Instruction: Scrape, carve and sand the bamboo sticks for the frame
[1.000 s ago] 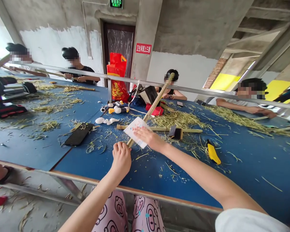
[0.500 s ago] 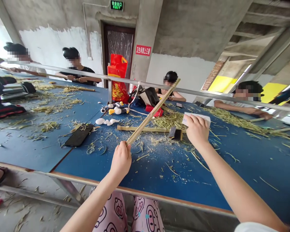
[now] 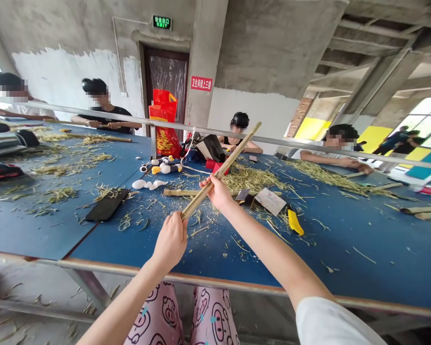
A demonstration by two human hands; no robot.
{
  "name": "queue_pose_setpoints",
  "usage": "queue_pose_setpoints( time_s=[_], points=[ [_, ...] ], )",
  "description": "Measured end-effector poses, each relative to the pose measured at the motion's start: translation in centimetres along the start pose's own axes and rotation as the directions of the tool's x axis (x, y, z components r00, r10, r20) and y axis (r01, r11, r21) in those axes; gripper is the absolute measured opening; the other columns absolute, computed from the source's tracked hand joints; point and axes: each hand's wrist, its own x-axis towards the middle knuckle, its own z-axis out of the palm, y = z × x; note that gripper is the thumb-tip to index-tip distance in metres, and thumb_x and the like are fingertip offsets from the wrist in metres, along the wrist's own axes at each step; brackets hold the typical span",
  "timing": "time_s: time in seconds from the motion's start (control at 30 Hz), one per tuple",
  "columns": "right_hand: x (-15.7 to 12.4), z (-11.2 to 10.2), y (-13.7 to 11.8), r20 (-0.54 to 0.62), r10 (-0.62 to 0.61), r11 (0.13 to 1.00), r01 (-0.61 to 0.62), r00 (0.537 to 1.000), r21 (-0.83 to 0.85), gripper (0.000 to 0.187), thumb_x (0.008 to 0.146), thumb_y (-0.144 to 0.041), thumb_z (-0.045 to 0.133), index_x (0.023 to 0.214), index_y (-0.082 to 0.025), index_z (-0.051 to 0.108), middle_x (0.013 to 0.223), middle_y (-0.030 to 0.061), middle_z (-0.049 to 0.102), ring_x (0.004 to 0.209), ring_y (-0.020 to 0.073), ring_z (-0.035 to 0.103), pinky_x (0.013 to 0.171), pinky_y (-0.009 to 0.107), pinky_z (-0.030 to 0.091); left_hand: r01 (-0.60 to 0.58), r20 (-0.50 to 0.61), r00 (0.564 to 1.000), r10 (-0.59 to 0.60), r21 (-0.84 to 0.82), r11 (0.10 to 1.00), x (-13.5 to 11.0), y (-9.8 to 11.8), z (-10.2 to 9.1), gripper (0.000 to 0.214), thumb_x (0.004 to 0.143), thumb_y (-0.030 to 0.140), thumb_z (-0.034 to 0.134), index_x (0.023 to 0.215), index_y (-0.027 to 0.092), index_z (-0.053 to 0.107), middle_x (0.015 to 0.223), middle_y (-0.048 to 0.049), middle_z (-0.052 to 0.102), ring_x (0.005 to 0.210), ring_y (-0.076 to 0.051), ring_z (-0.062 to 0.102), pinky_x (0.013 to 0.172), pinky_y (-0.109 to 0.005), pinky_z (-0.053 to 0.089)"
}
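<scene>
My left hand point(image 3: 170, 242) is closed around the lower end of a long, thin bamboo strip point(image 3: 235, 153), and my right hand point(image 3: 217, 191) grips the same strip a little farther along. Its upper end sticks out free above the table. Below my hands lies a thicker bamboo pole point(image 3: 197, 192). A white printed card point(image 3: 270, 201) rests on the shavings to the right of my right hand. Near it are a dark block point(image 3: 243, 194) and a yellow-handled tool point(image 3: 295, 222).
The long blue table point(image 3: 345, 254) is strewn with bamboo shavings, including a heap point(image 3: 253, 179) ahead. A black phone point(image 3: 107, 205), plush toys point(image 3: 161, 167) and a red bag point(image 3: 163, 125) stand farther off. Several co-workers point(image 3: 104, 108) sit beyond a metal rail point(image 3: 215, 133).
My right hand has let go of the white card, which now lies on the table. That hand has moved left and taken hold of the bamboo strip, and the view has shifted slightly.
</scene>
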Motion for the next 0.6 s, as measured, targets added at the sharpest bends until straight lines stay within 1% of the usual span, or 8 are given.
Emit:
queue_pose_setpoints(
  time_s=[0.1, 0.17, 0.23, 0.33, 0.4, 0.47, 0.53, 0.6],
  points=[
    [-1.7, 1.1, 0.4, 0.094, -0.066, 0.995, 0.058, 0.993, 0.082, 0.023, 0.082, -0.032, 0.070, 0.090, -0.026, 0.048, 0.067, -0.0089, 0.051, 0.056, 0.0101, 0.054, 0.071, 0.033, 0.058, 0.066, 0.186, 0.981, -0.046, -0.099, 0.993, 0.1, 0.5, -1.6, 0.031, 0.098, 0.044, 0.035, 0.089, 0.019, 0.051, 0.081, -0.0077, 0.063, 0.081, -0.024, 0.058, 0.081, -0.040, 0.047],
    [-2.9, 1.9, 0.2, 0.200, -0.097, 0.995, 0.087, 0.975, 0.055, 0.024, 0.083, -0.035, 0.069, 0.099, -0.027, 0.052, 0.070, -0.0081, 0.052, 0.060, 0.0107, 0.055, 0.073, 0.032, 0.057, 0.253, 0.389, 0.915, -0.109, -0.341, 0.906, 1.1, 1.3, -2.2, 0.038, 0.097, 0.054, 0.038, 0.090, 0.020, 0.053, 0.077, -0.0034, 0.061, 0.071, -0.018, 0.057, 0.070, -0.032, 0.048],
    [-3.6, 2.6, -0.4, 0.291, -0.117, 0.990, 0.134, 0.950, -0.038, 0.028, 0.086, -0.041, 0.066, 0.107, -0.028, 0.054, 0.076, -0.0059, 0.057, 0.069, 0.0129, 0.060, 0.078, 0.033, 0.055, 0.442, 0.491, 0.865, -0.106, -0.644, 0.625, 2.6, 2.2, -2.1, 0.044, 0.095, 0.061, 0.036, 0.101, 0.020, 0.053, 0.082, -0.0018, 0.061, 0.064, -0.013, 0.055, 0.060, -0.025, 0.047],
    [-3.8, 2.1, -3.1, 0.438, -0.010, 0.898, 0.201, 0.899, -0.392, 0.033, 0.093, -0.052, 0.053, 0.115, -0.029, 0.059, 0.095, 0.0016, 0.067, 0.090, 0.0181, 0.064, 0.086, 0.037, 0.054, 0.507, 0.510, 0.858, -0.059, -0.823, 0.255, 4.9, 3.2, -1.5, 0.047, 0.091, 0.066, 0.043, 0.115, 0.026, 0.049, 0.074, 0.0055, 0.047, 0.045, -0.005, 0.036, 0.038, -0.016, 0.030],
    [-3.6, -0.5, -6.0, 0.430, 0.094, 0.654, 0.270, 0.898, -0.707, 0.037, 0.095, -0.054, 0.047, 0.114, -0.027, 0.064, 0.108, 0.0069, 0.068, 0.100, 0.0219, 0.064, 0.091, 0.041, 0.052, 0.488, 0.484, 0.873, -0.060, -0.860, 0.152, 5.9, 3.2, -1.3, 0.048, 0.089, 0.066, 0.048, 0.120, 0.029, 0.049, 0.072, 0.0071, 0.041, 0.041, -0.003, 0.027, 0.035, -0.014, 0.021],
    [-3.5, -5.3, -9.2, 0.256, -0.025, 0.254, 0.254, 0.966, -0.933, 0.039, 0.094, -0.052, 0.049, 0.111, -0.024, 0.068, 0.116, 0.0115, 0.067, 0.105, 0.0264, 0.063, 0.094, 0.045, 0.049, 0.486, 0.482, 0.874, -0.063, -0.870, 0.090, 6.6, 2.7, -1.3, 0.050, 0.089, 0.066, 0.050, 0.122, 0.029, 0.051, 0.071, 0.0070, 0.039, 0.041, -0.003, 0.026, 0.034, -0.013, 0.021],
    [-3.6, -11.5, -11.5, -0.029, -0.203, -0.150, -0.060, 0.979, -0.987, 0.045, 0.095, -0.048, 0.043, 0.108, -0.015, 0.070, 0.117, 0.0203, 0.065, 0.107, 0.0339, 0.062, 0.093, 0.052, 0.048, 0.510, 0.508, 0.859, -0.054, -0.860, 0.020, 7.3, 1.8, -1.3, 0.050, 0.088, 0.066, 0.050, 0.121, 0.028, 0.052, 0.071, 0.0067, 0.039, 0.041, -0.003, 0.027, 0.034, -0.013, 0.022],
    [-3.9, -17.6, -12.6, -0.355, -0.335, -0.361, -0.467, 0.873, -0.807, 0.052, 0.093, -0.046, 0.043, 0.113, -0.006, 0.068, 0.121, 0.0316, 0.059, 0.116, 0.0438, 0.057, 0.092, 0.059, 0.046, 0.532, 0.534, 0.844, -0.051, -0.845, -0.053, 8.0, 1.0, -1.0, 0.049, 0.089, 0.066, 0.049, 0.118, 0.027, 0.052, 0.069, 0.0065, 0.040, 0.040, -0.003, 0.027, 0.033, -0.012, 0.022]
  ],
)
